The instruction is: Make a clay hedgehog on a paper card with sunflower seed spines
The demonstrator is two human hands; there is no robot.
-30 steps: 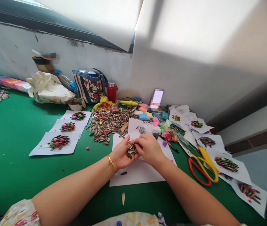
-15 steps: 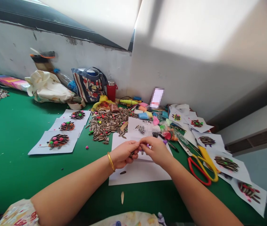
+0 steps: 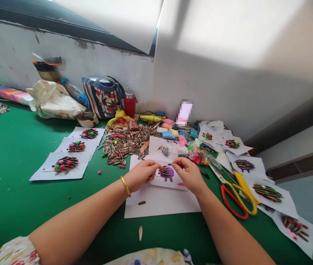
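Note:
A small white card bears a purple clay hedgehog (image 3: 171, 172) with striped sunflower seeds (image 3: 163, 171) stuck in its back and grey feet below. My right hand (image 3: 191, 176) pinches a sunflower seed (image 3: 169, 164) between thumb and index finger, just above the purple clay. On the other side, my left hand (image 3: 142, 174) is closed, its fingertips at the hedgehog's seeded left end. Seeds showed in its curled fingers a moment ago; the palm is now hidden. Beneath the card lies a larger white sheet (image 3: 159, 206) with one loose dark seed (image 3: 141, 202) on it.
A heap of sunflower seeds (image 3: 126, 145) lies behind my left hand. Finished hedgehog cards (image 3: 40, 176) line the left; more cards (image 3: 308, 246) overlap at right, beside red-and-yellow-handled scissors (image 3: 235, 198). Clay packets (image 3: 168, 135), a phone (image 3: 184, 112) and a red flask (image 3: 129, 105) stand behind.
My hands, which met over the card, have parted. The right moved slightly right with a seed in its fingertips; the left shifted left, uncovering the purple hedgehog.

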